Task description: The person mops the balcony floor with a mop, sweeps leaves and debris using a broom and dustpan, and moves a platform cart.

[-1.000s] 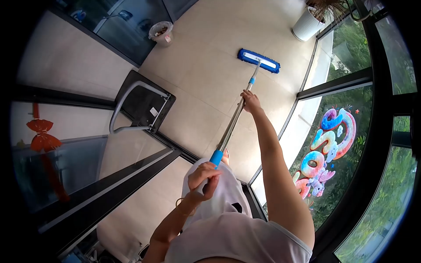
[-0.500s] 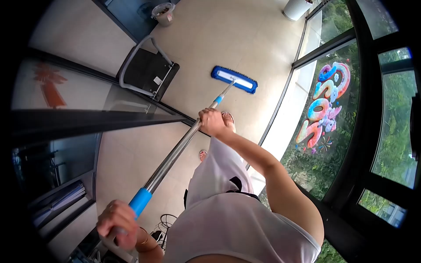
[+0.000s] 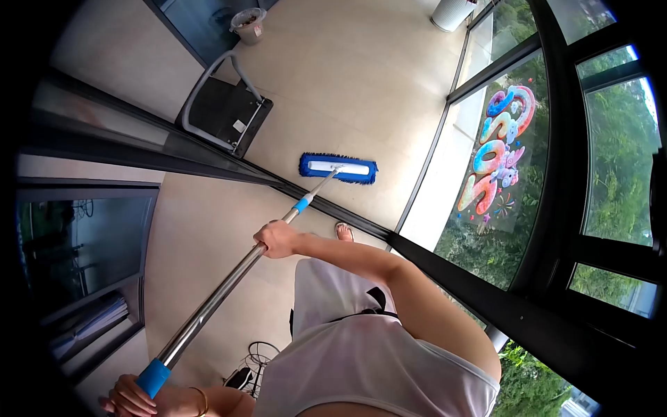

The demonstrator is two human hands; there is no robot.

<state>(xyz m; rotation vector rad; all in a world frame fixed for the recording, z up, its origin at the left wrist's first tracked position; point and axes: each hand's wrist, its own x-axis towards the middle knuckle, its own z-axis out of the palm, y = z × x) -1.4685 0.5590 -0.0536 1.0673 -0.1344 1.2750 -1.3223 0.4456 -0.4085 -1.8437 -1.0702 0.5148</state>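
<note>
A flat mop with a blue fringed head [image 3: 338, 169] lies on the tiled floor, just beyond the dark door track. Its metal pole [image 3: 215, 300] runs diagonally from the head toward the lower left. Around the middle of the pole, below a blue collar [image 3: 301, 205], my right hand [image 3: 278, 238] is closed. My left hand [image 3: 132, 398] wraps round the pole's top end, by the blue grip [image 3: 153, 378]; the picture's dark border partly hides it. One sandalled foot [image 3: 344, 231] shows near the track.
A dark platform trolley [image 3: 224, 115] with a grey handle stands left of the mop. Farther back are a lined bin [image 3: 249, 28] and a white planter [image 3: 451, 14]. Windows with colourful stickers [image 3: 495, 153] line the right. A black wire stand [image 3: 258, 361] is beside me.
The mop head has come closer to me, toward the door track, and turned slightly. Both hands have moved down and left with the pole. My forward foot is now on the near side of the track.
</note>
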